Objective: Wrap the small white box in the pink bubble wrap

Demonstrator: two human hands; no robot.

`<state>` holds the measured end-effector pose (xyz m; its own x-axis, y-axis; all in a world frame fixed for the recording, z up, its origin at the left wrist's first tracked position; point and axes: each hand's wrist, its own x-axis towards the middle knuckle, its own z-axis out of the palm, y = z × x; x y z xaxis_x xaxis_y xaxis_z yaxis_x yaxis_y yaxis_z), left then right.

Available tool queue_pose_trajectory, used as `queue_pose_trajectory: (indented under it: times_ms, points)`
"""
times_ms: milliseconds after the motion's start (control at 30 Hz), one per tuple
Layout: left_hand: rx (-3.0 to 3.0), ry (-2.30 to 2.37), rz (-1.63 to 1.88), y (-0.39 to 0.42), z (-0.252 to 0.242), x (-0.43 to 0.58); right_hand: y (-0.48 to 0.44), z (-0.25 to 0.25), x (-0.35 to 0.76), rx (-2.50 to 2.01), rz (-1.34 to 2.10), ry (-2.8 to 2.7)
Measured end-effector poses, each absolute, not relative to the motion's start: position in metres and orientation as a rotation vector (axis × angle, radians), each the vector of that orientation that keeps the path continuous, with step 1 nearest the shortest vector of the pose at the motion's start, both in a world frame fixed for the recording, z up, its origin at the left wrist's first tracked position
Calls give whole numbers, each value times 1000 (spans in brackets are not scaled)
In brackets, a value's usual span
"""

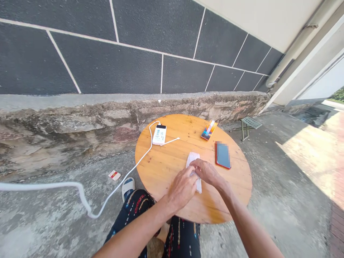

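Note:
A white strip, apparently a folded tissue [192,157], lies lengthwise on the round wooden table [166,175] in front of me. My left hand [181,188] rests over its left side with fingers curled onto it. From the right, my right hand [208,171] reaches across with bent fingers pinching at the strip's middle. The fingertips of both hands meet there and cover that part. The strip's far end and near end show beyond the hands.
A phone in a red case [223,155] lies right of the hands. Behind it sits a colourful small packet [209,130]. A white power bank [159,135] with a white cable [139,163] is at left. A folding stool [249,123] stands near the wall [120,68].

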<state>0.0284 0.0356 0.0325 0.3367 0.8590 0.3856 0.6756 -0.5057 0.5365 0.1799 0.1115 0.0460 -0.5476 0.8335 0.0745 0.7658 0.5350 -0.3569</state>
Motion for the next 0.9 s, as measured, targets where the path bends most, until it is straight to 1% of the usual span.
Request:
queue_pose_trajectory:
  times_ms: [133,467,733,900]
  points:
    - [2329,1324,889,39,35,27,111,45,182,-1420,455,-2469]
    - [2165,1306,884,48,34,23,70,46,205,-1304,510,-2277]
    - [2114,1294,890,47,36,24,43,41,208,-1253,490,-2302]
    - [2063,1296,897,47,39,23,41,37,205,-1222,409,-2372]
